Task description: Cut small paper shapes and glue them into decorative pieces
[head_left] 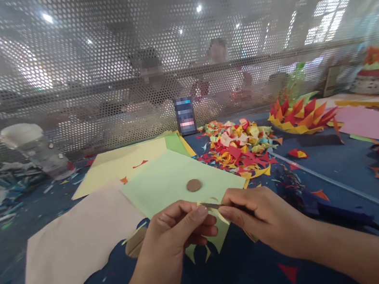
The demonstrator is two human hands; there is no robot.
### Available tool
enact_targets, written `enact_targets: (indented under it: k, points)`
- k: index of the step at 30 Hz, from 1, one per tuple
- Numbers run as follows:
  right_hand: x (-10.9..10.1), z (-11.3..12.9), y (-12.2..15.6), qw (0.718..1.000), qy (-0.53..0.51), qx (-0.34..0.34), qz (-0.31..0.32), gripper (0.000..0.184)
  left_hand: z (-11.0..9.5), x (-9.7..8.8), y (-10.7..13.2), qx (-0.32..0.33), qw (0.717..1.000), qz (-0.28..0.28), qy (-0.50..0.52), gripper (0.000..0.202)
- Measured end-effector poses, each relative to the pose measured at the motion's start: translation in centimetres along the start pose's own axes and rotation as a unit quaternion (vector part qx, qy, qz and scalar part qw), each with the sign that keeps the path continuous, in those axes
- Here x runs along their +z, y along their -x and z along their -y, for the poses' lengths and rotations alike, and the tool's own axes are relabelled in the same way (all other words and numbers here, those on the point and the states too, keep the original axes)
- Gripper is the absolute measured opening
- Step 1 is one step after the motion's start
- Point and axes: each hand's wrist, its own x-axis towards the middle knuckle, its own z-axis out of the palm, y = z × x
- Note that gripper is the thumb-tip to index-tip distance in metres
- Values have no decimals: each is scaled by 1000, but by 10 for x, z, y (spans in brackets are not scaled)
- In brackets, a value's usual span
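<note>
My left hand (176, 235) pinches a small light-green paper piece (217, 235) with fingers closed around it. My right hand (262, 219) grips scissors (212, 205) whose thin blades reach left to the paper, just by my left fingertips. Both hands hover over the near edge of a light-green sheet (167, 180). A small brown round disc (193, 185) lies on that sheet just beyond my hands.
A pale pink sheet (72, 250) and yellow sheet (120, 166) lie left on the blue table. A heap of coloured paper scraps (239, 145) and a folded red-yellow paper shape (300, 117) sit further back on the right. A perforated screen (174, 56) stands behind, with people beyond it.
</note>
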Motion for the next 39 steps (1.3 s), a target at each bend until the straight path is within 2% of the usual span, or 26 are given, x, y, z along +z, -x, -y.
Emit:
enact_targets:
  k: [19,39]
  points:
    - [3,-3,0,1000,14,-8,8,36,2,0,3,6,1000,25,0,23]
    - [3,-6,2,999,30,-19,-18,35,7,-3,0,23,999,30,-25,22]
